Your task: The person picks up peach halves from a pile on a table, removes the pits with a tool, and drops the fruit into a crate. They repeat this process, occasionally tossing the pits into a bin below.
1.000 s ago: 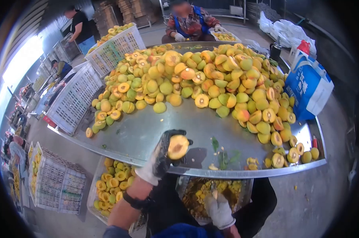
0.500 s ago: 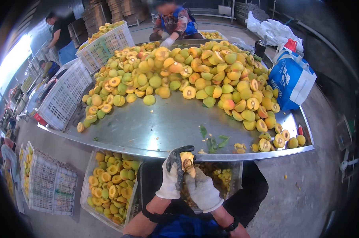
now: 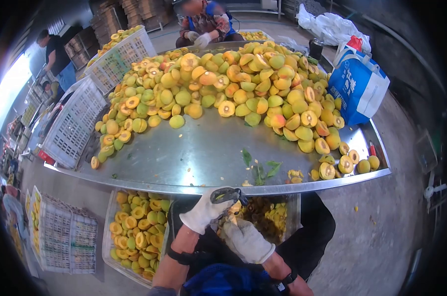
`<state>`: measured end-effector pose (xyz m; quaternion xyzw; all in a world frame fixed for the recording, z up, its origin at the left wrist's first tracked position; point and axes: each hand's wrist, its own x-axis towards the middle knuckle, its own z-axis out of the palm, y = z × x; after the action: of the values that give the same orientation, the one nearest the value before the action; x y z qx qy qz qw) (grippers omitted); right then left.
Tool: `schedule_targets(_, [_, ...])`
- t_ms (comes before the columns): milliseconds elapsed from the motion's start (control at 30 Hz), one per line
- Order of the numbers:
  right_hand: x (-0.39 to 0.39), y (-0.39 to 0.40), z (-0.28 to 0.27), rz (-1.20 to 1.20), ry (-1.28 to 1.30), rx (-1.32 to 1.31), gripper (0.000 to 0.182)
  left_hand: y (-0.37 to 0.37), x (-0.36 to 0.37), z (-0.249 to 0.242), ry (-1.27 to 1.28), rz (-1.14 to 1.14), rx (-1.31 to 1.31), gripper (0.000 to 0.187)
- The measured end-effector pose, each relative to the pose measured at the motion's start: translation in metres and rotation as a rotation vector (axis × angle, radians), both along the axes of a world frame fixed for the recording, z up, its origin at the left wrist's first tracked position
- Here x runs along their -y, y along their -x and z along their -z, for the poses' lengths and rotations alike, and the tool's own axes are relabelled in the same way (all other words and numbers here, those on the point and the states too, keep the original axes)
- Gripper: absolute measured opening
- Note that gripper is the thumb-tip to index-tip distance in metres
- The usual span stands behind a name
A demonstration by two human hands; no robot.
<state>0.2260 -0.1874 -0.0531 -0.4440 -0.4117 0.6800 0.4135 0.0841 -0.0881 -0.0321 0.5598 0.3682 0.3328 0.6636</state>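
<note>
My left hand (image 3: 208, 208), in a white glove with dark fingertips, curls over a yellow peach half (image 3: 235, 208) just in front of the table edge. The fruit is mostly hidden by the fingers. Close below it, my right hand (image 3: 247, 240), in a pale grey glove, is closed with its fingertips against the underside; what it grips is hidden. Under both hands sits a bin (image 3: 293, 217) with yellow fruit scraps. Beyond them, a big heap of halved peaches (image 3: 226, 81) covers the back of the metal table (image 3: 194, 153).
A crate of peach halves (image 3: 139, 227) stands on the floor at left, with stacked white crates (image 3: 68, 237) beyond. A blue-and-white bag (image 3: 354, 86) rests at the table's right. Leaves (image 3: 260, 172) lie near the front edge. A gloved person (image 3: 204, 24) sits opposite.
My left hand has turned over, its fingers now bent downward around the peach half, which was facing up in view before. The hands are slightly lower. The view has shifted a little.
</note>
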Motion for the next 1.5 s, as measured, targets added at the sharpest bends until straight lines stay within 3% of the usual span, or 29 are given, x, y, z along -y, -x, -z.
schedule_targets(67, [0.001, -0.006, -0.014, -0.101, 0.276, -0.201, 0.027, 0.004, -0.004, -0.006, -0.013, 0.089, -0.039, 0.033])
schedule_targets(133, [0.005, -0.005, -0.012, -0.093, 0.324, -0.395, 0.027, 0.006, -0.013, 0.005, -0.009, 0.184, -0.019, 0.035])
schedule_targets(233, [0.007, -0.001, -0.009, -0.152, 0.378, -0.717, 0.030, -0.007, 0.002, 0.001, 0.104, 0.114, 0.416, 0.037])
schedule_targets(333, [0.009, 0.002, 0.003, -0.196, 0.386, -0.942, 0.035, -0.009, 0.011, 0.020, 0.274, 0.014, 0.475, 0.044])
schedule_targets(367, [0.009, 0.001, 0.007, -0.206, 0.384, -0.994, 0.037, -0.014, 0.012, 0.031, 0.279, -0.081, 0.439, 0.054])
schedule_targets(467, [0.008, 0.002, 0.013, -0.215, 0.111, -0.671, 0.041, -0.026, 0.012, 0.029, 0.621, -0.210, 0.779, 0.068])
schedule_targets(500, [0.009, -0.002, 0.015, -0.202, 0.145, -0.731, 0.041, -0.022, 0.013, 0.019, 0.642, -0.118, 0.823, 0.075])
schedule_targets(533, [0.012, -0.009, 0.018, -0.195, 0.183, -0.795, 0.042, -0.028, 0.015, 0.007, 0.485, -0.310, 0.644, 0.078])
schedule_targets(567, [0.015, -0.017, 0.020, -0.194, 0.225, -0.856, 0.042, -0.021, 0.016, 0.003, 0.513, -0.319, 0.662, 0.079])
schedule_targets(633, [0.021, -0.037, 0.026, -0.065, 0.223, -0.540, 0.043, 0.004, 0.020, 0.000, 0.450, -0.330, 0.628, 0.076])
schedule_targets(700, [0.025, -0.054, 0.078, -0.015, 0.209, 0.106, 0.036, 0.042, 0.029, 0.005, 0.317, -0.346, 0.437, 0.073])
schedule_targets(733, [0.020, -0.050, 0.095, 0.014, 0.152, 0.593, 0.031, 0.061, 0.035, 0.012, 0.255, -0.362, 0.340, 0.072])
schedule_targets(800, [0.032, -0.055, 0.092, 0.225, 0.519, 0.145, 0.031, 0.096, 0.051, 0.018, 0.274, -0.503, 0.442, 0.070])
schedule_targets(900, [0.045, -0.055, 0.113, 0.223, 0.493, 0.096, 0.030, 0.170, 0.061, 0.037, 0.401, -0.550, 0.537, 0.059])
schedule_targets(933, [0.042, -0.052, 0.114, 0.176, 0.481, 0.180, 0.030, 0.196, 0.055, 0.060, 0.328, -0.738, 0.250, 0.056])
schedule_targets(967, [0.040, -0.048, 0.116, 0.131, 0.470, 0.266, 0.029, 0.203, 0.053, 0.063, 0.272, -1.001, 0.133, 0.048])
schedule_targets(1000, [0.039, -0.046, 0.119, 0.085, 0.460, 0.353, 0.028, 0.217, 0.044, 0.060, 0.280, -1.042, -0.116, 0.045])
schedule_targets(1067, [0.039, -0.045, 0.133, 0.030, 0.334, 0.487, 0.028, 0.277, 0.014, 0.104, 0.151, -1.067, -0.375, 0.051])
schedule_targets(1100, [0.037, -0.038, 0.123, 0.019, 0.305, 0.541, 0.029, 0.314, -0.005, 0.137, -0.043, -1.058, -0.677, 0.052])
schedule_targets(1167, [0.038, -0.032, 0.128, 0.059, 0.309, 0.508, 0.033, 0.340, -0.032, 0.141, -0.045, -1.122, -0.852, 0.050])
schedule_targets(1200, [0.040, -0.036, 0.135, 0.060, 0.346, 0.482, 0.033, 0.349, -0.039, 0.145, 0.025, -1.185, -0.779, 0.048])
schedule_targets(1267, [0.036, -0.036, 0.127, 0.068, 0.419, 0.422, 0.033, 0.351, -0.032, 0.133, 0.168, -1.214, -0.030, 0.043])
schedule_targets(1367, [0.035, -0.040, 0.141, 0.122, 0.548, 0.355, 0.031, 0.312, -0.006, 0.082, 0.103, -1.303, -0.302, 0.027])
schedule_targets(1433, [0.043, -0.042, 0.164, 0.033, 0.134, 0.556, 0.031, 0.303, 0.005, 0.077, -0.223, -1.197, -0.388, 0.023])
schedule_targets(1500, [0.036, -0.052, 0.169, -0.263, -0.027, 0.819, 0.033, 0.238, -0.002, 0.007, -0.327, -1.018, -0.392, 0.024])
